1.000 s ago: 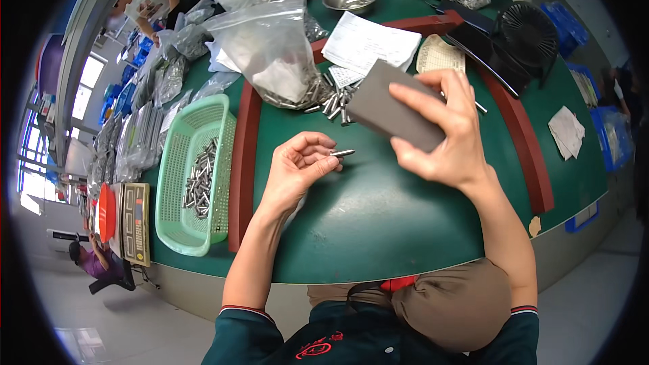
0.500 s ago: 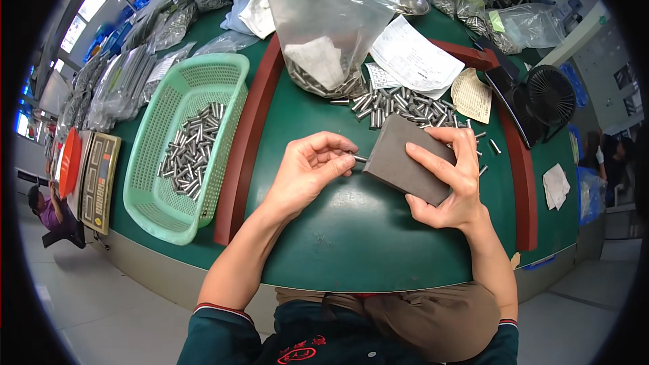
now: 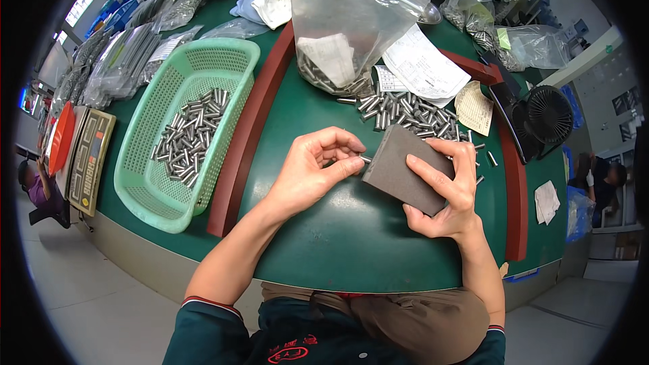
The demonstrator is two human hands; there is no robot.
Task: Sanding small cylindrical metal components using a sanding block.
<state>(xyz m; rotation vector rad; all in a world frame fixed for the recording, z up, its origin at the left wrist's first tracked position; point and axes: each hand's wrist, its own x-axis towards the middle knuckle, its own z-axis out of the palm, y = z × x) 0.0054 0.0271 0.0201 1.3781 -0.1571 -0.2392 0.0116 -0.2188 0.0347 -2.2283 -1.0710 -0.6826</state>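
My left hand [image 3: 312, 174] pinches a small metal pin [image 3: 363, 159] between thumb and fingers, its tip against the edge of a grey sanding block [image 3: 404, 168]. My right hand [image 3: 447, 189] grips that block from the right and holds it tilted just above the green table [image 3: 351, 236]. A loose pile of metal pins [image 3: 405, 113] lies on the table just behind the block. Left of my hands, a green plastic basket [image 3: 145, 182] holds several more pins.
A clear bag of pins [image 3: 348, 27] stands behind the pile, with paper sheets [image 3: 426, 67] beside it. A black fan [image 3: 544, 118] sits at the right. A red-brown rail [image 3: 253, 118] borders the work area. A scale [image 3: 88, 159] and more bags lie far left.
The view has tilted down and closer. My hands came together: the pin in my left hand now touches the block, which my right hand has lowered toward the table.
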